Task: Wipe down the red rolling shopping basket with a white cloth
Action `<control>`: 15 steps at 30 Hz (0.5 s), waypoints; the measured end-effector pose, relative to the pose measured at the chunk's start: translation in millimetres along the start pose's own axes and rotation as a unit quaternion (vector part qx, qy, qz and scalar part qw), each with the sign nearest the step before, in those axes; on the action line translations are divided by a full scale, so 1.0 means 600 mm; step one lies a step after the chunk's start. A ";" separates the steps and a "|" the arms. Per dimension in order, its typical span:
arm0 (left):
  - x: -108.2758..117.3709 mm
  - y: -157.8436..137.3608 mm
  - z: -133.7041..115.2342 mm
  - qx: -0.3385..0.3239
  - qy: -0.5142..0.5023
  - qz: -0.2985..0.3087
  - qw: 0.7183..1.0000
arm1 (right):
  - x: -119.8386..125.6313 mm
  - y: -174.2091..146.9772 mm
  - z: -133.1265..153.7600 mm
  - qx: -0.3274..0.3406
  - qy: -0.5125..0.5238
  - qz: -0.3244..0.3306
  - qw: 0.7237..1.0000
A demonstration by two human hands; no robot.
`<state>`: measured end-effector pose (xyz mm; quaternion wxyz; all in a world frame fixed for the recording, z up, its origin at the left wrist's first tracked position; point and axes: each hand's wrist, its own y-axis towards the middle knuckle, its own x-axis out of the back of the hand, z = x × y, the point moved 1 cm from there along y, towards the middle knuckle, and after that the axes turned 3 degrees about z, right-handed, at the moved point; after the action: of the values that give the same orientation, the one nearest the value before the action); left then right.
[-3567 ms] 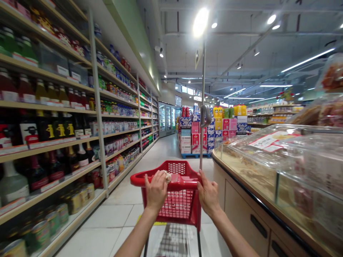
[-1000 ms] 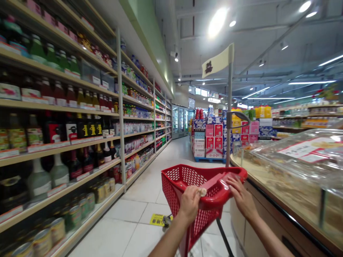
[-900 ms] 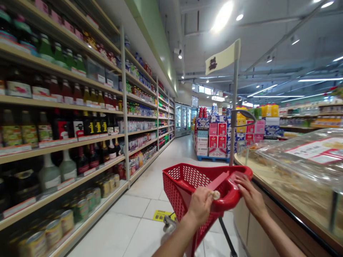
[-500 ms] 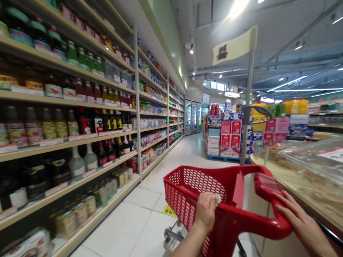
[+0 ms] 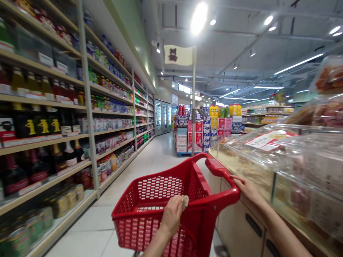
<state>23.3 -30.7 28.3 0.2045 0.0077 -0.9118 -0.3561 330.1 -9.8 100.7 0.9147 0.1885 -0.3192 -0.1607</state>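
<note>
While the red shopping cart (image 5: 160,200) angles its long axis forward-left, the left hand (image 5: 173,214) clamps its near rim and the right hand (image 5: 248,189) grips the handle's right end.

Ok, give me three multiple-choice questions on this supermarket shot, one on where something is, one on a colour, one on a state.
1. Where is the glass-topped food counter?
A. right of the cart
B. left of the cart
C. behind the fridges

2. What colour is the plastic mesh shopping cart?
A. blue
B. red
C. grey

3. What is the left hand doing?
A. hanging free
B. reaching to a shelf
C. gripping the cart's rim with a small pale object

Answers: 1 A, the counter runs along the right beside the right hand. 2 B, basket and handle are red. 3 C, fingers close over the rim.
</note>
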 end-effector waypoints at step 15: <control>-0.014 0.040 -0.069 0.257 -0.548 -0.077 0.792 | -0.146 -0.094 0.181 0.115 0.109 0.072 0.985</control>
<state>50.0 -38.2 68.6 -0.3674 -0.0663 -0.9252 -0.0672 185.1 -49.6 108.4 0.9256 0.2853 -0.2461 -0.0356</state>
